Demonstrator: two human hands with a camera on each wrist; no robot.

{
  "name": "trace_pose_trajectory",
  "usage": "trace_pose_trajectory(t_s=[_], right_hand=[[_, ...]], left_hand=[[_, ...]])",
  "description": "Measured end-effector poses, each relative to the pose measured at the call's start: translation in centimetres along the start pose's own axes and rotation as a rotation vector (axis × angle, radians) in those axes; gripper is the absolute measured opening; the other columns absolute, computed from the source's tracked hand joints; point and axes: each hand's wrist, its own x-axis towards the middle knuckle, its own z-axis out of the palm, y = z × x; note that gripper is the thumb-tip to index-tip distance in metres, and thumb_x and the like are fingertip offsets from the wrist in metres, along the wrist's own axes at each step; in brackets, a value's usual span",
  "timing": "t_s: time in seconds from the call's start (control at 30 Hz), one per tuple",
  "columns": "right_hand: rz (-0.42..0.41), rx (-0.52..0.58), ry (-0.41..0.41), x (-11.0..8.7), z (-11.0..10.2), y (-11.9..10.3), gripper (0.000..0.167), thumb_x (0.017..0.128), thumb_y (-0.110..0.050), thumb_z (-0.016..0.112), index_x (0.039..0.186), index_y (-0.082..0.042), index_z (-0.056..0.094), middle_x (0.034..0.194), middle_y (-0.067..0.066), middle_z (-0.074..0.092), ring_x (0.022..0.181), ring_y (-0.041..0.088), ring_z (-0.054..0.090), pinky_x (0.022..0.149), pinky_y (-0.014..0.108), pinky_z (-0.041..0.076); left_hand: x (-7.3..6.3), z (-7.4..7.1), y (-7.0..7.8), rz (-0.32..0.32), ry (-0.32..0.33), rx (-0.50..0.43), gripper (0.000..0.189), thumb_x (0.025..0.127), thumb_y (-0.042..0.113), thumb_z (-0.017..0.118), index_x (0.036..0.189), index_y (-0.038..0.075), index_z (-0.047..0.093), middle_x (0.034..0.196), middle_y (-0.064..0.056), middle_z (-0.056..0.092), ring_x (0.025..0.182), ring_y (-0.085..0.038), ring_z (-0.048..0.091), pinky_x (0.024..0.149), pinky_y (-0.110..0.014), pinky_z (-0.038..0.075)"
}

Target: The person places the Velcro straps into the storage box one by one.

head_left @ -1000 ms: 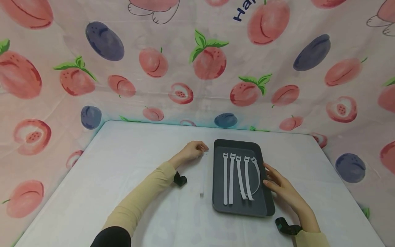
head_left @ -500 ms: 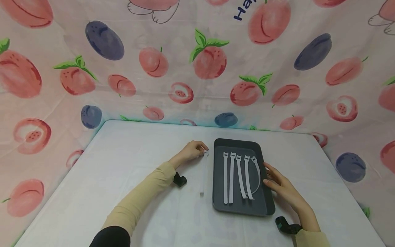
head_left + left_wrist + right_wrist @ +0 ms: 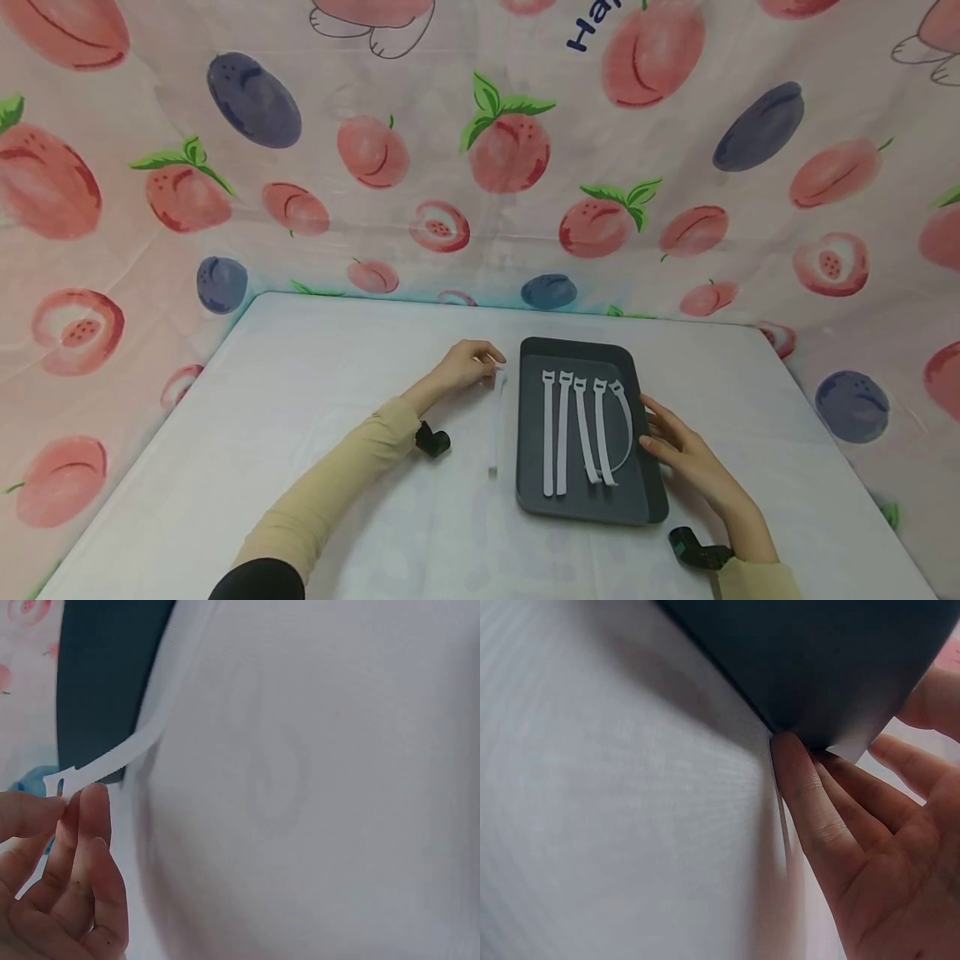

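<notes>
A white hook-and-loop cable tie (image 3: 497, 421) lies along the white table, left of a dark grey tray (image 3: 585, 512). My left hand (image 3: 467, 367) pinches its slotted head between thumb and fingers. In the left wrist view this end of the cable tie (image 3: 112, 760) is raised and the strip bends down towards the table. On the tray's right side my right hand (image 3: 693, 467) rests with its fingers extended; the right wrist view shows the fingertips (image 3: 795, 754) against the tray's outer wall. Several white cable ties (image 3: 562, 433) lie lengthwise inside the tray, the rightmost one bowed.
A white cloth covers the table (image 3: 360, 517). Behind and at both sides hangs a fruit-printed curtain (image 3: 442, 142). Black wrist cameras sit on the left wrist (image 3: 432, 439) and the right wrist (image 3: 699, 550).
The cable tie's head has come into sight at my left fingertips. My left hand and forearm have shifted slightly left. The right hand and tray have stayed put.
</notes>
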Motion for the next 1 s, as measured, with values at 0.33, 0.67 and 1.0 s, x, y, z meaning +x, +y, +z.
trace_pose_trajectory(t_s=[0.33, 0.67, 1.0], right_hand=[[-0.006, 0.002, -0.001, 0.0, 0.1, 0.1, 0.068, 0.098, -0.029, 0.055, 0.155, -0.019, 0.018, 0.149, 0.031, 0.033, 0.134, 0.052, 0.037, 0.102, 0.069, 0.032], [-0.020, -0.007, 0.002, -0.1, 0.2, 0.6, 0.067, 0.098, -0.030, 0.054, 0.155, -0.020, 0.018, 0.150, 0.030, 0.033, 0.133, 0.052, 0.038, 0.101, 0.069, 0.032], [-0.026, -0.006, 0.001, -0.1, 0.1, 0.6, 0.067, 0.098, -0.029, 0.054, 0.155, -0.021, 0.019, 0.150, 0.030, 0.033, 0.134, 0.052, 0.037, 0.101, 0.069, 0.032]], left_hand=[[-1.4, -0.6, 1.1, 0.038, -0.003, -0.028, 0.023, 0.090, 0.002, 0.056, 0.109, 0.002, 0.069, 0.088, -0.014, 0.070, 0.075, -0.019, 0.071, 0.065, -0.023, 0.050], [-3.2, -0.8, 2.0, 0.087, 0.000, -0.010, 0.021, 0.091, 0.004, 0.057, 0.107, 0.004, 0.071, 0.087, -0.012, 0.069, 0.074, -0.016, 0.070, 0.068, -0.023, 0.052], [-4.7, -1.3, 3.3, 0.116, 0.013, -0.022, 0.023, 0.090, 0.003, 0.056, 0.107, 0.004, 0.070, 0.087, -0.013, 0.068, 0.082, -0.031, 0.072, 0.070, -0.025, 0.052]])
